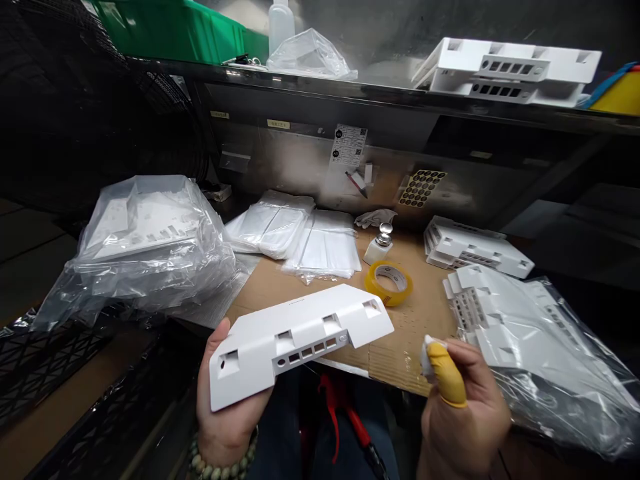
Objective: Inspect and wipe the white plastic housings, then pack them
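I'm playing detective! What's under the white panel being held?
The left hand supports the white panel from below, thumb showing. Most of the fingers are covered; I can't see them.

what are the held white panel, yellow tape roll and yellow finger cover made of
Held white panel: likely moulded plastic, matte, with smooth faces and clean cutouts.
Yellow tape roll: probably glossy plastic film, from its shine.
Yellow finger cover: perhaps rubber, dull, given its snug fit.

2 hands, well apart. Left hand (pixel 235 415) palm up, thumb raised, gripping. Right hand (pixel 473 415) pinching, yellow-covered thumb pointing up, fingers curled.
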The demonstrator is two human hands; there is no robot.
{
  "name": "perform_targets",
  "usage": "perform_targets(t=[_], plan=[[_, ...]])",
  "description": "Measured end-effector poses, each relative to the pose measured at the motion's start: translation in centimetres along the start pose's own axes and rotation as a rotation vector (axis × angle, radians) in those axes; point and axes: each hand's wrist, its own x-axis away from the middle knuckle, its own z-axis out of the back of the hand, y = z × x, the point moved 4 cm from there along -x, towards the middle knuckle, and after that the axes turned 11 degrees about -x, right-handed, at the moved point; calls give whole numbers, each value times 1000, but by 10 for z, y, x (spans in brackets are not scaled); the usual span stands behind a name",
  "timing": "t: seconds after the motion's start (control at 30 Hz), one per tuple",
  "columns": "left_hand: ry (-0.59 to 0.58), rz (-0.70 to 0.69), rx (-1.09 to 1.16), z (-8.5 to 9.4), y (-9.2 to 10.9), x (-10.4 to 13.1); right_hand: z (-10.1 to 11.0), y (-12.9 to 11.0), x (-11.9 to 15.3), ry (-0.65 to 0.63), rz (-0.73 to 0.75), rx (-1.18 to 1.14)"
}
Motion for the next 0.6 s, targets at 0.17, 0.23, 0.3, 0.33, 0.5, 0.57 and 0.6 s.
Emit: perform_targets(t=[0.17,0.23,0.3,0.33,0.5,0.57,0.6], plan=[[12,47,29,7,4,0,0,11,7,-44,-55,-22],[-5,55,39,6,3,-1,-1,12,7,-49,-73,-34],[-5,51,45,5,2,-1,-1,12,7,-45,-87,-41],[-1,46,45,4,1,-2,-1,12,8,-39,-94,-44],[-19,22,20,3,-1,-2,2,19,10,-11,-120,-51],[-82,9,-16,0,-2,-2,3,22,11,0,-112,-56],[-137,-2,-38,-4,-3,-2,3,23,11,5,-111,-57]])
